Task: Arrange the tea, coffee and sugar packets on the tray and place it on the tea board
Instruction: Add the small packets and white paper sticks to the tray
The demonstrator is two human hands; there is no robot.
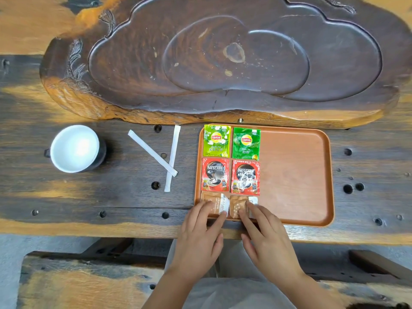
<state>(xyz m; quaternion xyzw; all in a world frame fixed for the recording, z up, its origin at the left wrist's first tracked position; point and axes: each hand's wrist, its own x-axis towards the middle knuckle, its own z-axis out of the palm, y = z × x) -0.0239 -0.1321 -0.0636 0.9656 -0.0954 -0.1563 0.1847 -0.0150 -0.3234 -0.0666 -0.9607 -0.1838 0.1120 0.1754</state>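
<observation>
Six packets fill the tray's (296,175) left half, frame centre. My left hand (198,237) and right hand (265,239) press flat, unclenched, on two brown sugar packets (215,202). Tea board (223,59) above.

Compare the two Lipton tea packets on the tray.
The left Lipton packet is yellow-green with white flowers; the right Lipton packet is darker plain green. The left one overlaps the tray rim; the right lies further inside. Both lie flat, face up, side by side above the coffee packets.
</observation>
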